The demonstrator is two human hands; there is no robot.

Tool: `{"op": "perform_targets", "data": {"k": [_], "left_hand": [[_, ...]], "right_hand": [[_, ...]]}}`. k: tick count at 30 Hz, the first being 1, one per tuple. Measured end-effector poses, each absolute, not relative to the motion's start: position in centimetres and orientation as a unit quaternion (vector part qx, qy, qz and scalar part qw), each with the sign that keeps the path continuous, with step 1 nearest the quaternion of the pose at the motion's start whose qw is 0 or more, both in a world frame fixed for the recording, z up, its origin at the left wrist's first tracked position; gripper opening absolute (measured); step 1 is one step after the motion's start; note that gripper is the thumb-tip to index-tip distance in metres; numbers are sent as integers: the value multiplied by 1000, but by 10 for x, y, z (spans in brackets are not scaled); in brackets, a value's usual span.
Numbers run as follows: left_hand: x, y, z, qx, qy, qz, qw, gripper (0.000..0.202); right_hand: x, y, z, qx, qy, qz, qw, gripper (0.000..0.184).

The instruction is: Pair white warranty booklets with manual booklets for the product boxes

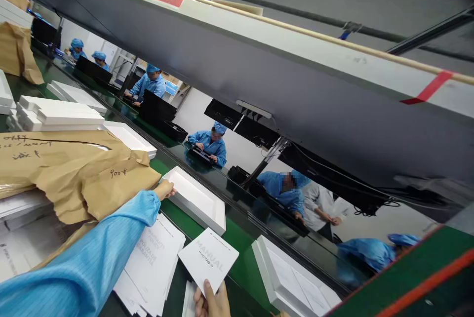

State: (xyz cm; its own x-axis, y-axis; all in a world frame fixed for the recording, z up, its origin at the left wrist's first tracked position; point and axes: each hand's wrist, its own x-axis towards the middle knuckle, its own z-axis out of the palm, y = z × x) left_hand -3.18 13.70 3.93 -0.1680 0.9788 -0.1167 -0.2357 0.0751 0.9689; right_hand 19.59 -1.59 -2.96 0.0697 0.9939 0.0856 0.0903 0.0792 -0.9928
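Note:
My left hand [165, 189], in a blue sleeve, is closed at the near-left corner of an open white box tray [198, 197], its fingers against the rim. That tray lies on the green conveyor belt [237, 245], and its inside looks bare. In my right hand [213, 301], pinched under the thumb by its lower corner, is a white manual [208, 259] with its printed cover facing up. Below my left forearm is a stack of printed white leaflets [150, 262]. Farther right along the belt sits another white box [296, 277] with a paper inside.
Brown wrapping paper [114, 183] with handwriting covers more paper stacks [22, 248] at left. White boxes [62, 112] are piled behind it. A long grey shelf [237, 75] hangs low overhead. Across the line, several people [211, 144] in blue work.

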Motion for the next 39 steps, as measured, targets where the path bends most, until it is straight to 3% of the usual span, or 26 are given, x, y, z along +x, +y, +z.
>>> {"op": "perform_targets", "data": {"k": [9,14,21,31,39], "left_hand": [[-4,103,19,371,525,637,426,34],[-9,57,6,496,519,586,376,17],[-47,40,-17,594,624,462,210,19],[-46,46,-26,580,635,453,235,17],[-46,45,-27,584,641,445,225,16]], "right_hand": [[193,-18,-27,-525,-545,406,511,31],[196,-24,-9,-530,-553,367,528,52],[206,-28,47,-511,-550,422,508,32],[213,73,63,-553,-447,457,534,17],[217,74,56,-529,-423,473,563,23]]}}
